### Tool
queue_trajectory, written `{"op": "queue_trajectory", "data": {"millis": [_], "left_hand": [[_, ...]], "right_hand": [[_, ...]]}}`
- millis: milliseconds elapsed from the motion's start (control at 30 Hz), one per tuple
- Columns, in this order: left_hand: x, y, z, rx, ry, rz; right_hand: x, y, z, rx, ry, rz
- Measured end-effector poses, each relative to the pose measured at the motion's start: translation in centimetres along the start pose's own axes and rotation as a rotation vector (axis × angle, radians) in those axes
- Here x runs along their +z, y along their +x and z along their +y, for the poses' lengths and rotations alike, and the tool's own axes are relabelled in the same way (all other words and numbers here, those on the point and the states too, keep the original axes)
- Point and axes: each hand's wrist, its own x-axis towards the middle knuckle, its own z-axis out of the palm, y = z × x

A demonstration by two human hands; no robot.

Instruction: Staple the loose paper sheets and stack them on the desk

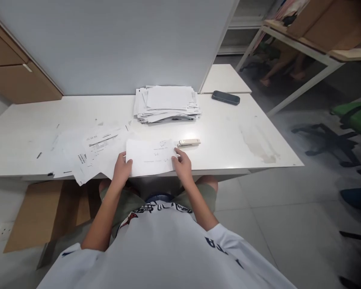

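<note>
A white sheet of paper (150, 157) with faint print is held at the desk's front edge. My left hand (122, 168) pinches its left edge between thumb and fingers. At the opposite edge my right hand (182, 162) grips the sheet, thumb on top. Whether it is one sheet or several, I cannot tell. Just beyond my right hand lies a small beige stapler (189, 142). Loose printed papers (93, 150) spread out to the left of my left hand, some hanging over the edge.
Behind the sheet sits a thick stack of papers (168, 102) against a pale partition (123, 44). A dark phone (225, 97) lies at the desk's back right. An open cardboard box (36, 212) stands below on the left. Another person's legs (279, 68) show beneath a farther table.
</note>
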Motion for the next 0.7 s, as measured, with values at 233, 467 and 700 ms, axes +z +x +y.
{"op": "queue_trajectory", "data": {"millis": [233, 467, 700], "left_hand": [[3.2, -0.4, 1.1, 0.078, -0.024, -0.121], [5.0, -0.8, 0.6, 0.138, 0.067, -0.154], [5.0, -1.0, -0.1, 0.132, 0.120, -0.151]], "right_hand": [[-2.7, 1.2, 3.3, -0.035, -0.007, 0.045], [-4.3, 1.2, 2.0, -0.270, -0.382, 0.146], [-4.3, 1.9, 1.1, -0.496, -0.646, -0.048]]}}
